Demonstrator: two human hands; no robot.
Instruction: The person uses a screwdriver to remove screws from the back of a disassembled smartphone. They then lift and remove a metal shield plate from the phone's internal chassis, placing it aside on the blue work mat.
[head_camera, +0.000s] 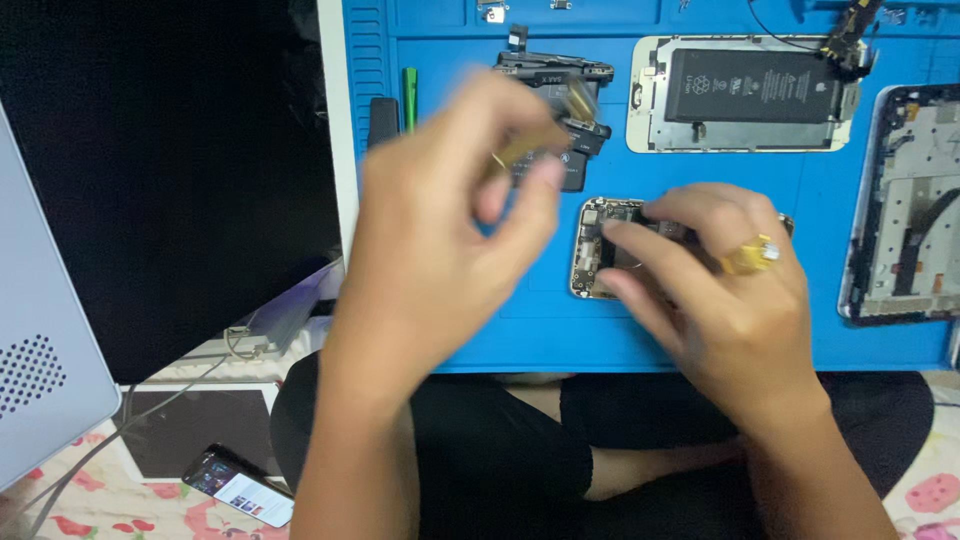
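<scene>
Head view, looking down at a blue repair mat on the surface, person seated cross-legged below it.

Left hand raised above the mat, motion-blurred. Its grip is a narrow pinch of thumb and fingertips around a small brass-coloured piece; what the piece is cannot be told through the blur.

Right hand lies low on the mat, a gold ring on 1 finger. Its fingers press down on a small opened phone body, whose left end with metal parts shows; the rest is hidden under the hand. Grip: fingers curled over the phone body, holding it against the mat rather than lifting it.

Around them on the mat: a dark stack of phone parts just beyond the left hand; a white phone shell with a black battery at upper right; another opened frame at the right edge; a green tool and a black tool side by side at the upper left.

Off the mat: a dark screen to the left, a lit phone on the flowered cloth below.
</scene>
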